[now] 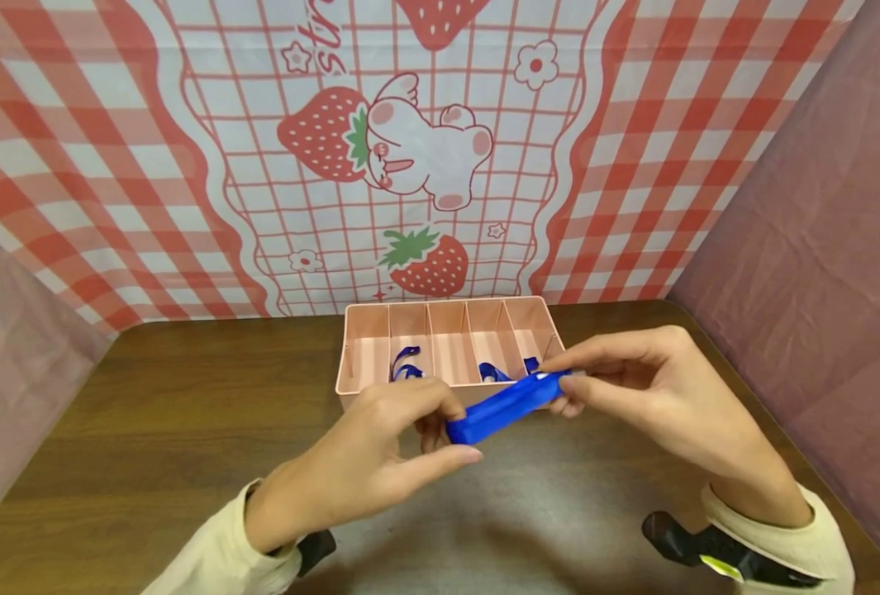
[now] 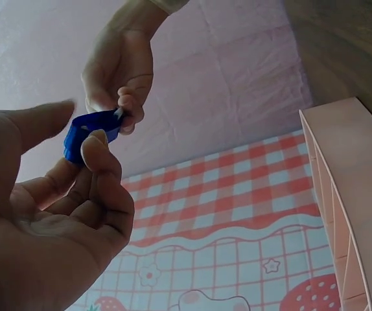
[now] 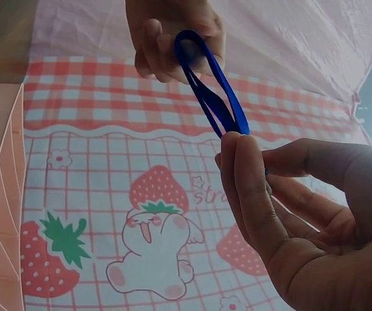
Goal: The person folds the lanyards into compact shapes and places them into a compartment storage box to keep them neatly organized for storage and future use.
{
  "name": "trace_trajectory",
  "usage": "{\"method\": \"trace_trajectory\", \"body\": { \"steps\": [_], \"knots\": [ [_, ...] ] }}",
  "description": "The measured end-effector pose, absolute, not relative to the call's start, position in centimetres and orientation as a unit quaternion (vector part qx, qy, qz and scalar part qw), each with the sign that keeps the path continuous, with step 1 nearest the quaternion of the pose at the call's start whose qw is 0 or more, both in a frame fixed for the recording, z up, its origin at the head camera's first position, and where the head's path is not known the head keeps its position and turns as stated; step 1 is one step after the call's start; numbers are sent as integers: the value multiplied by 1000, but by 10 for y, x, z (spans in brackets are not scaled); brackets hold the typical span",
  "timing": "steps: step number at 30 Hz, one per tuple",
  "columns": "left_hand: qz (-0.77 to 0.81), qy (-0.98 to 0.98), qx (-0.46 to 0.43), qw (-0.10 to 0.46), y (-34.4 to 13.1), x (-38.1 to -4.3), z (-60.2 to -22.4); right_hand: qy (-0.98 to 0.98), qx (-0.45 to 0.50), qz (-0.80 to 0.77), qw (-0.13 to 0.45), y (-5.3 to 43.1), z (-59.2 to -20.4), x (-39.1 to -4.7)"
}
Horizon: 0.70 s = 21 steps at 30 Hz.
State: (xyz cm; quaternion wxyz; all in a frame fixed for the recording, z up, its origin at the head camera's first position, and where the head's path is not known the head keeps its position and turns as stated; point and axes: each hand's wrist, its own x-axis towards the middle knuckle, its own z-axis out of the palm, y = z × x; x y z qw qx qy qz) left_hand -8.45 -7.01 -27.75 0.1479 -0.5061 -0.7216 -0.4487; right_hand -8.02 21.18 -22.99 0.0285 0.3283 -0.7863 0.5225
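A blue ribbon (image 1: 506, 406), folded into a long flat loop, stretches between the two hands above the table. At its right end, the right hand (image 1: 651, 405) pinches it between thumb and fingertips, where a small whitish bit shows. The left hand (image 1: 380, 450) holds the other end with curled fingers, its thumb standing apart from the ribbon in the left wrist view. Seen from the right wrist, the ribbon (image 3: 231, 97) forms a narrow open loop. Just behind the hands stands a pink divided box (image 1: 450, 330), its front partly hidden by them.
Blue ribbon pieces lie in the box: one piece (image 1: 407, 364) left of the middle, another piece (image 1: 492, 373) right of it, and a third piece (image 1: 532, 364) in the right compartment. A brown wooden table (image 1: 209, 397) bears the box, with a strawberry-patterned cloth (image 1: 432, 157) behind.
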Motion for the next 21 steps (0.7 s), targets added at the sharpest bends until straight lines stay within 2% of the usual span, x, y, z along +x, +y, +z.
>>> {"method": "trace_trajectory", "body": {
  "steps": [4,8,14,21],
  "knots": [
    [-431,-729,-505,166,-67,-83,-280,-797,323,508,43,213,-229,-80],
    [-428,-739,-495,161,-65,-82,-282,-804,315,502,54,215,-227,-81],
    [-428,-734,-508,143,-61,-81,-285,-808,301,505,38,217,-225,-82],
    [-438,-723,-509,163,-60,-80,-285,-816,288,500,26,217,-225,-82]
  ]
}}
